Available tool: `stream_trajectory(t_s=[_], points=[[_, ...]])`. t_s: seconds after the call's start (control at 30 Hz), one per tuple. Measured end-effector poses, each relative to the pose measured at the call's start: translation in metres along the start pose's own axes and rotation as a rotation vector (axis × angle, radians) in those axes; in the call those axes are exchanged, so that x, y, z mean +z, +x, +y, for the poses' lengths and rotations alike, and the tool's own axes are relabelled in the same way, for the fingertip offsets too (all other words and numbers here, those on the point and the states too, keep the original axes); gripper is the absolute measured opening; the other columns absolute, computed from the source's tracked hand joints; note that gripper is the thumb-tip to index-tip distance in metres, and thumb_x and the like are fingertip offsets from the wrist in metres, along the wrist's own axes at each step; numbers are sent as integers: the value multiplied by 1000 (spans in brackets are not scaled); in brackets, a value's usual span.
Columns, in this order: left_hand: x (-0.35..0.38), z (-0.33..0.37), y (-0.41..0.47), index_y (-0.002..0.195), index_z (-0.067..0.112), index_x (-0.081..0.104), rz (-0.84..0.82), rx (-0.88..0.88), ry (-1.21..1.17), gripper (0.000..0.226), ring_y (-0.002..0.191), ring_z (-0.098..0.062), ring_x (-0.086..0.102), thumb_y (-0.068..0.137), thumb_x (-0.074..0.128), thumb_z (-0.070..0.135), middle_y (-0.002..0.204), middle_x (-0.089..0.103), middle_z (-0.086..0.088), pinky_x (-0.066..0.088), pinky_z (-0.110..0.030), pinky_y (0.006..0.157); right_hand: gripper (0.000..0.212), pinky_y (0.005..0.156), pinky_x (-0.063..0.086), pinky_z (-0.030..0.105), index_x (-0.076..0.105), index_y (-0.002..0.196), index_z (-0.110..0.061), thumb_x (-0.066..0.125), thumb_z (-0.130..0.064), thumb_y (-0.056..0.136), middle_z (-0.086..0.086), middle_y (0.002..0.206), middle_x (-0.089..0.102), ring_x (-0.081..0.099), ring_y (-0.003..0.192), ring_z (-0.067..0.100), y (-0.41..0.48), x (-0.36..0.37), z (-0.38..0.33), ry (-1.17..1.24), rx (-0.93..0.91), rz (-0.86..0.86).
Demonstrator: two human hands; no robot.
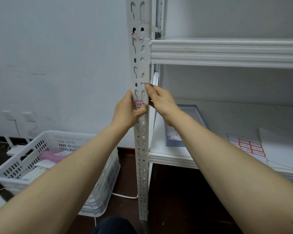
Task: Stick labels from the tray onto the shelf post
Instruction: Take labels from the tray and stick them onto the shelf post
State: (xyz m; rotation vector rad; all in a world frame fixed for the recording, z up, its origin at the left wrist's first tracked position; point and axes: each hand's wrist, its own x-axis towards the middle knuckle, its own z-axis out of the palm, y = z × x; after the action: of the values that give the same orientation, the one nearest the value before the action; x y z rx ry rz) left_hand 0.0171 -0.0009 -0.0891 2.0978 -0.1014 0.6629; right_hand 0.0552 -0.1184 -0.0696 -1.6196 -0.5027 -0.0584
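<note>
Head view shows two bare arms reaching up to a white shelf post [141, 132] full of small holes. Both hands are closed on the post. The left hand [128, 109] wraps the post from the left side, and its thumb presses the bottom edge of a small label [139, 104] with a red border. That label sits flat on the front of the post, between the two hands. Blue writing on it starts with "1-2", and the rest is too small to read. The right hand [161, 100] pinches the right edge of the post, just above the label.

Low on the left, a white basket [41, 149] with slots in its walls stands on the dark floor. Pink and white things lie in it, but I cannot tell what they are.

On the lower shelf [172, 157] to the right lies a sheet of labels [249, 146] with red borders and blue writing that is too small to read. Near the post on the same shelf sits a grey-blue tray [174, 143] with a paper inside that has tiny red marks. My right arm hides part of it.

Higher up the post, there is faint blue writing [141, 39] and a torn scrap of an old label beside it.
</note>
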Motion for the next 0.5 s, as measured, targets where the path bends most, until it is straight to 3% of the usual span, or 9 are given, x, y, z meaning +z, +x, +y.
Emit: stream_trajectory(t_s=[0.1,0.27,0.4,0.5], points=[[1,1,0,96,21,48,12,9,36,24,68,-2,51,79,64,16,76,55,13,40,-14,57,25,99,48,44,64,108,-23,44,-34,97,4,106,69,64,105,22,0,1,1,3,-7,7],[4,6,-1,95,18,41,39,-10,110,26,68,-18,49,78,61,16,72,51,10,39,-29,60,18,99,48,43,63,98,-29,44,-31,97,2,101,69,64,104,22,-1,1,-1,22,-10,7],[5,9,-2,96,18,37,41,-19,153,28,64,-9,48,78,58,15,72,49,10,34,-21,53,19,99,48,45,63,92,-31,45,-31,97,4,101,69,64,104,25,-1,2,-1,15,-7,17],[5,8,-2,97,19,36,34,-10,162,28,69,-19,50,78,57,15,74,50,8,34,-20,54,19,99,48,45,64,95,-30,45,-31,97,4,102,69,64,104,24,-1,2,-1,8,-7,22]])
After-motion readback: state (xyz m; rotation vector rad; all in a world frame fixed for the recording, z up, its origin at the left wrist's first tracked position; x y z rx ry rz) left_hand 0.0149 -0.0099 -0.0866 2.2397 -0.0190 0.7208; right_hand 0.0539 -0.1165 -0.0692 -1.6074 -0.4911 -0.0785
